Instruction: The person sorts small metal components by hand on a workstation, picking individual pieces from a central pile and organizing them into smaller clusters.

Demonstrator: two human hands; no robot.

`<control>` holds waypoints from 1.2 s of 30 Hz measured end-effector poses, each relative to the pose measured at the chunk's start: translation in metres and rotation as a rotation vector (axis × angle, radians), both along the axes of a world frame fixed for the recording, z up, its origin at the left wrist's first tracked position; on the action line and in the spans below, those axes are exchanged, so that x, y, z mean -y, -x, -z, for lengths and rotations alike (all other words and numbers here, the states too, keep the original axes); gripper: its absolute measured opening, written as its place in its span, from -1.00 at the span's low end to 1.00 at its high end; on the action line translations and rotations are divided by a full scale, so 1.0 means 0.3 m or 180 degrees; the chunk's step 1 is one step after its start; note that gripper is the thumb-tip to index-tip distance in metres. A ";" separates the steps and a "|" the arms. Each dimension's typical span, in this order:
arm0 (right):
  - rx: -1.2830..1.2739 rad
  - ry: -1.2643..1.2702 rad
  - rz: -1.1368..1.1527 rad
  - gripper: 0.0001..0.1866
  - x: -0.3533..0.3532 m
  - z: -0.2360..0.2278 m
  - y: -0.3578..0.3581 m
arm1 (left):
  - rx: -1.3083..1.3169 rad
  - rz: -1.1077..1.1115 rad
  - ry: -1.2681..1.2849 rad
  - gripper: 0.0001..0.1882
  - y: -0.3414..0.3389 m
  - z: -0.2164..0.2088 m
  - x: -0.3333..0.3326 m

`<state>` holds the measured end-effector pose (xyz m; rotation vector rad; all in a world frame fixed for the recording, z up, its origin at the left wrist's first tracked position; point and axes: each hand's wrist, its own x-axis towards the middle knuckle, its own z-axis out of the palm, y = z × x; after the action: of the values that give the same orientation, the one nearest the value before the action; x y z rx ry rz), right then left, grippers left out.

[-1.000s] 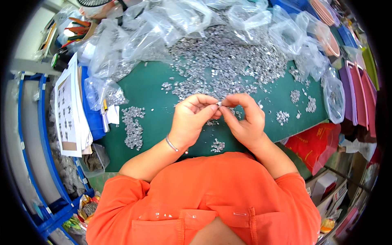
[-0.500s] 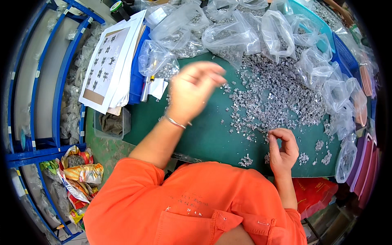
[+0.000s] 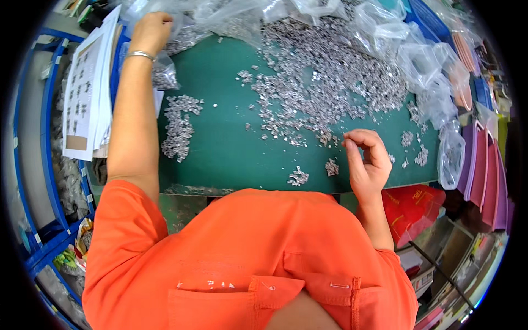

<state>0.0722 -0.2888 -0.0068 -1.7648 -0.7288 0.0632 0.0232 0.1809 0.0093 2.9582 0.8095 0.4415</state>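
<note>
My left hand (image 3: 149, 34) is stretched to the far left, by the clear plastic bags (image 3: 187, 36) of small parts. Its fingers are curled together; whatever they may hold is hidden. My right hand (image 3: 369, 162) hovers over the near right of the green table, thumb and forefinger pinched; anything between them is too small to name. Close to it lie a small cluster of clear parts (image 3: 331, 168) and another small cluster (image 3: 298, 177). A wide heap of tiny clear plastic parts (image 3: 330, 71) spreads beyond the right hand. Beside my left forearm is a narrower pile of parts (image 3: 179, 129).
Printed sheets (image 3: 91, 93) stand at the left in front of a blue rack (image 3: 49, 148). More clear bags (image 3: 385, 27) line the far edge. Pink and purple folders (image 3: 484, 165) hang at the right, near a red bag (image 3: 412, 212). The green table (image 3: 220, 148) ends at my body.
My left hand has swung from mid-table to the bags at the far left, uncovering the left pile. My right hand stays pinched above the near right. The whole view has shifted.
</note>
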 end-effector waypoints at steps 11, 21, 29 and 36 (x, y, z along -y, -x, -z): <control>0.1372 0.0878 -0.0293 -0.89 -0.140 0.042 -0.203 | 0.1034 0.1571 0.1068 -0.80 -0.013 0.052 0.571; 0.2079 0.1837 -0.0509 -0.94 -0.300 0.066 -0.303 | 0.1168 0.1626 0.1673 -0.89 0.047 0.088 0.718; -0.2256 0.0118 -0.1019 -0.78 -0.244 -0.017 -0.240 | 0.2044 0.1174 0.3668 -0.84 0.028 0.032 0.855; -0.3565 -0.0691 -0.1232 -0.80 -0.202 -0.021 -0.151 | 0.2000 0.1626 0.3453 -0.89 0.042 0.069 0.861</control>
<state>0.1174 -0.2283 -0.0006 -1.0899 -0.2051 1.0927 0.0105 -0.0773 -0.0113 1.7431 0.1002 0.5838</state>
